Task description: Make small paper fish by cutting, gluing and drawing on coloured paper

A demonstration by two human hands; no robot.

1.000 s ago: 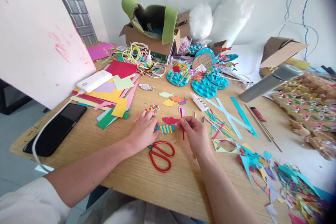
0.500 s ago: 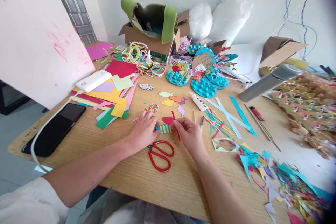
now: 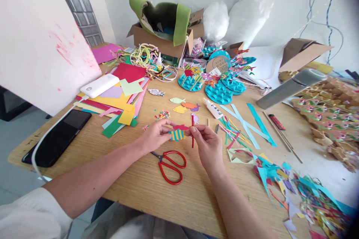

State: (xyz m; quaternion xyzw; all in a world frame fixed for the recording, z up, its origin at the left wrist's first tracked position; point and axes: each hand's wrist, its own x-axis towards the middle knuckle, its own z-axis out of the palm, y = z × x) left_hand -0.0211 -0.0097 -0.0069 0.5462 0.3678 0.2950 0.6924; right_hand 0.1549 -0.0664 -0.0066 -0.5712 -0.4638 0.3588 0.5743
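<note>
My left hand (image 3: 153, 135) pinches a blue paper fish with yellow stripes (image 3: 177, 135) at its left end, between thumb and fingers. Between the thumb and fingers of my right hand (image 3: 209, 145) is a narrow dark red paper strip (image 3: 192, 142), upright beside the striped fish's tail. A plain red paper fish (image 3: 181, 127) shows just behind the striped one; whether a hand touches it, I cannot tell. Red-handled scissors (image 3: 174, 152) lie on the table below my hands. Beyond them are a purple paper fish (image 3: 194, 118), a pale green fish (image 3: 177, 100) and a heap of tiny paper bits (image 3: 162, 114).
A glue bottle (image 3: 213, 109) and coloured paper strips (image 3: 234, 130) lie to the right, near a grey flask (image 3: 290, 89). Paper scraps (image 3: 269, 171) cover the right front. Coloured sheets (image 3: 130, 73), a power bank (image 3: 99, 85) and a phone (image 3: 60, 138) are left. Blue egg-tray discs (image 3: 218, 94) stand behind.
My left hand has lifted off the table, and its fingers now grip the striped fish from the side. My right hand has shifted slightly right, with the red strip turned more upright.
</note>
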